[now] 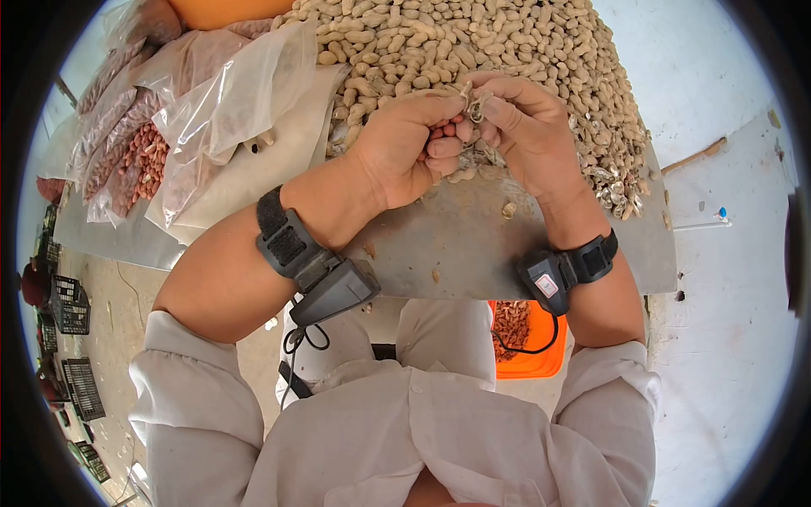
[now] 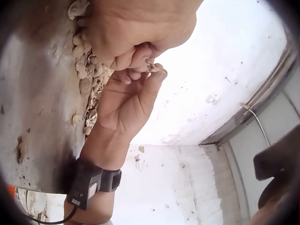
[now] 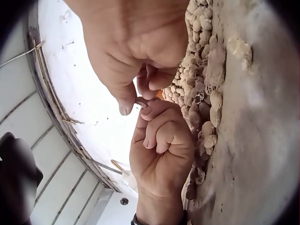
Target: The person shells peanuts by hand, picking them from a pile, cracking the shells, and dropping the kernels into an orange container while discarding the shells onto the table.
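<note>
We've got 2 bare hands together above a metal table, right by the near edge of a big heap of unshelled peanuts. The left hand pinches a peanut shell at thumb and fingertip, and its other fingers curl around a few reddish kernels. The right hand has hold of that same shell from the right, thumb and fingers pressed onto it. So the shell sits between both sets of fingertips, though we can't really tell how far it's split.

Off on the right side of the heap we spot a bunch of broken shells. To the left there are clear plastic bags, some packed with pinkish-red kernels, plus part of something orange at the far left. On the near side, just past the table edge and right of the person's knees, we see 1 orange tub with reddish-brown bits inside. Some black crates sit way over left, and each wrist wears 1 black device.
</note>
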A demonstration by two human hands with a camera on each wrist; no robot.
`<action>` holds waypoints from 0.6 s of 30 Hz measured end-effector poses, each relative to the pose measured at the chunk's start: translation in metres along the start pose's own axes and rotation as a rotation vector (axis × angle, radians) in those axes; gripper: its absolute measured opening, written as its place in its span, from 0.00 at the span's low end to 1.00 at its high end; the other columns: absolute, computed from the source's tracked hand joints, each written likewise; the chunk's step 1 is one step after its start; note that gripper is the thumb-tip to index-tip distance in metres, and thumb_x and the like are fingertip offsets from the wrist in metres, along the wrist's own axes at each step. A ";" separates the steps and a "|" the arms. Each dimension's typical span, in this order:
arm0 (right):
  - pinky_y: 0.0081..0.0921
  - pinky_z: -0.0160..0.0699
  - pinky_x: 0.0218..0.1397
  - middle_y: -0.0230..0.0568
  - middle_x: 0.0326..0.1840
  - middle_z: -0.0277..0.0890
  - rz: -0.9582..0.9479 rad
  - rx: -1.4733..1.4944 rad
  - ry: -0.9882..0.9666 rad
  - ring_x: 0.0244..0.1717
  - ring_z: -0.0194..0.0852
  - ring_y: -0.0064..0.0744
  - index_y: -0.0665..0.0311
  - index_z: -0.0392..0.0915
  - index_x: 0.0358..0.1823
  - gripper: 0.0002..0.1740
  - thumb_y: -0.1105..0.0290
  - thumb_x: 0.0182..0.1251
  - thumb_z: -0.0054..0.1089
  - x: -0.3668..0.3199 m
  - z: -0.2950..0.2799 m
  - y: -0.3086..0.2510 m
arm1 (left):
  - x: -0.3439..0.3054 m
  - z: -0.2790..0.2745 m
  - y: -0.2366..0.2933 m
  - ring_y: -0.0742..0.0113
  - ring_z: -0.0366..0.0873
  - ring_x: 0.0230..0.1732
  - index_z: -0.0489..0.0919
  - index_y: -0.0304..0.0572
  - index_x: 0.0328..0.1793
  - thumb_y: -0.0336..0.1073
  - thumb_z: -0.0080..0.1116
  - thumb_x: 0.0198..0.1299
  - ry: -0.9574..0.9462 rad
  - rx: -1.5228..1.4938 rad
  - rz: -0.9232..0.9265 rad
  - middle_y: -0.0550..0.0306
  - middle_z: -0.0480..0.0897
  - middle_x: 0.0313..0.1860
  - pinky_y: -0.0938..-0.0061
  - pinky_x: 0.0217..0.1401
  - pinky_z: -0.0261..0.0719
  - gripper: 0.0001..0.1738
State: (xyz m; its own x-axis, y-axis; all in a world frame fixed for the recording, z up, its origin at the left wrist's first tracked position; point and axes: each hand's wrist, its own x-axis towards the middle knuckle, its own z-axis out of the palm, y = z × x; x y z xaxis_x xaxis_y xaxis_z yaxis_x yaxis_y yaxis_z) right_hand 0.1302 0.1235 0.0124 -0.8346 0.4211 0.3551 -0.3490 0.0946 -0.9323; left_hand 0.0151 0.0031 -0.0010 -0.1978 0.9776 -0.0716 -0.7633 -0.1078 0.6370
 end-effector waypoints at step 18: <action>0.32 0.73 0.34 0.40 0.27 0.78 -0.501 -1.643 0.653 0.28 0.75 0.41 0.61 0.81 0.28 0.08 0.68 0.44 0.60 0.001 -0.062 -0.041 | 0.001 -0.007 0.012 0.79 0.58 0.17 0.76 0.31 0.40 0.34 0.47 0.61 0.008 -0.044 0.069 0.62 0.72 0.24 0.86 0.16 0.54 0.12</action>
State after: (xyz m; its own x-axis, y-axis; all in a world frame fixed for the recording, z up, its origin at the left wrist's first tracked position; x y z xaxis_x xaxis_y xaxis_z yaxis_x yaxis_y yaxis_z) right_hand 0.1702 0.1759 0.0471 -0.3763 0.2829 0.8822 0.5720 0.8200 -0.0189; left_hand 0.0018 0.0016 0.0011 -0.2554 0.9662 -0.0348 -0.7740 -0.1827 0.6063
